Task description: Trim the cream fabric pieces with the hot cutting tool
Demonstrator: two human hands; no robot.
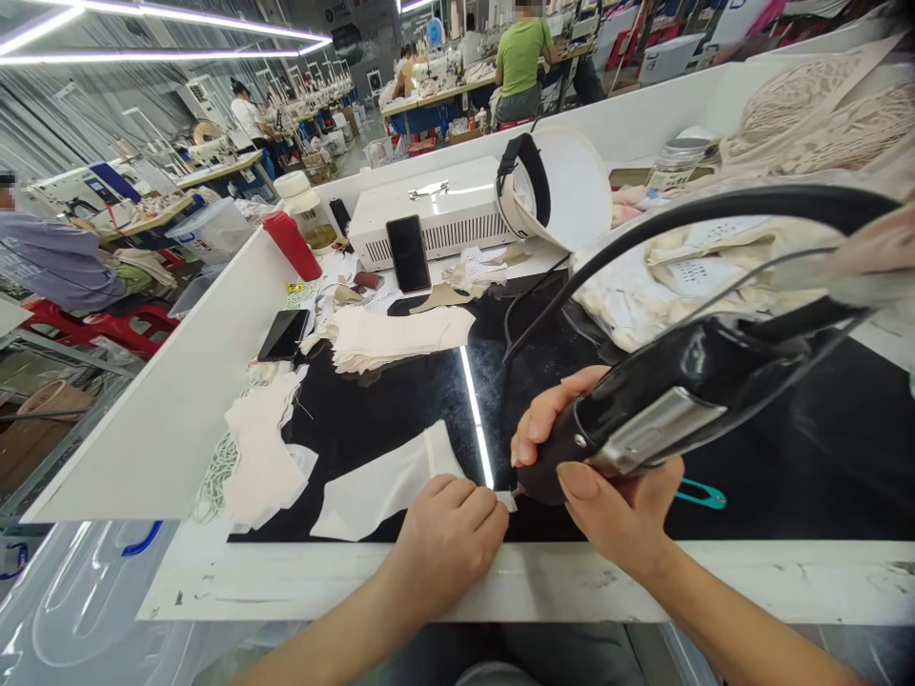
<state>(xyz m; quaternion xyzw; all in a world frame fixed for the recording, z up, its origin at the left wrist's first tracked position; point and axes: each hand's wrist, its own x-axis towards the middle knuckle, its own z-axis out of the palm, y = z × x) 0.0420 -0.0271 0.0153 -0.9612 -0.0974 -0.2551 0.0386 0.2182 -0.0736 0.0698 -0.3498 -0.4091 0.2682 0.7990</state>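
My right hand (pixel 607 495) is wrapped round a black and silver hand tool (pixel 658 410) with a black cable (pixel 715 214) arching up and back; its tip points down at the black table top (pixel 400 400). My left hand (pixel 447 538) is curled, knuckles up, pressing the edge of a white fabric piece (pixel 378 486) just beside the tool's tip. A small white scrap (pixel 506 499) lies between the two hands. A bright light reflection line (pixel 476 414) runs up the table from there.
A stack of cream fabric pieces (pixel 393 338), loose white pieces (pixel 261 448), two phones (pixel 284 333) (pixel 408 252), a red bottle (pixel 293 245), a white machine box (pixel 436 214), bagged fabric (pixel 686 276) and teal snips (pixel 701 494) lie around. White partitions (pixel 178 400) fence the table; other people work beyond.
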